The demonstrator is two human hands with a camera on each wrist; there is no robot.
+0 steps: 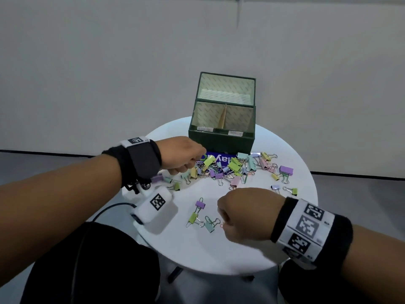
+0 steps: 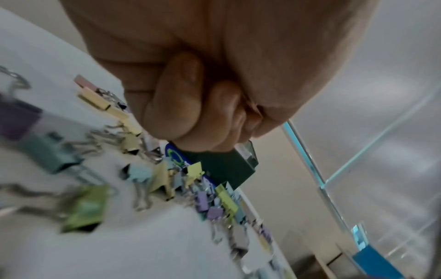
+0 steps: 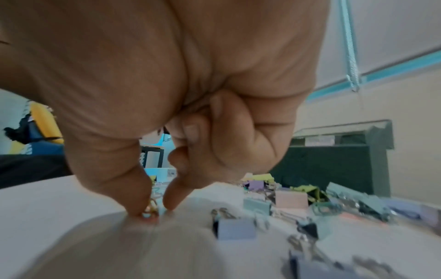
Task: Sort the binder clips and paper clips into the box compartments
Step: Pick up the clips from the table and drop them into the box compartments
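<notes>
A dark green box (image 1: 221,141) with a back compartment and two labelled front ones stands at the far side of the round white table (image 1: 219,249). A pile of pastel binder clips and paper clips (image 1: 236,167) lies in front of it. My left hand (image 1: 201,157) is at the pile's left end with curled fingers and seems to pinch the wire handle of a yellow-green binder clip (image 1: 208,160). In the left wrist view that hand (image 2: 214,122) is a tight fist. My right hand (image 3: 155,209) pinches a pink paper clip (image 3: 150,214) on the table between thumb and forefinger.
A purple clip (image 1: 199,204), a green clip (image 1: 194,217) and a teal clip (image 1: 210,224) lie just left of my right hand (image 1: 223,222). A blue card (image 1: 219,157) lies under the pile. More clips (image 1: 285,172) are scattered toward the right edge.
</notes>
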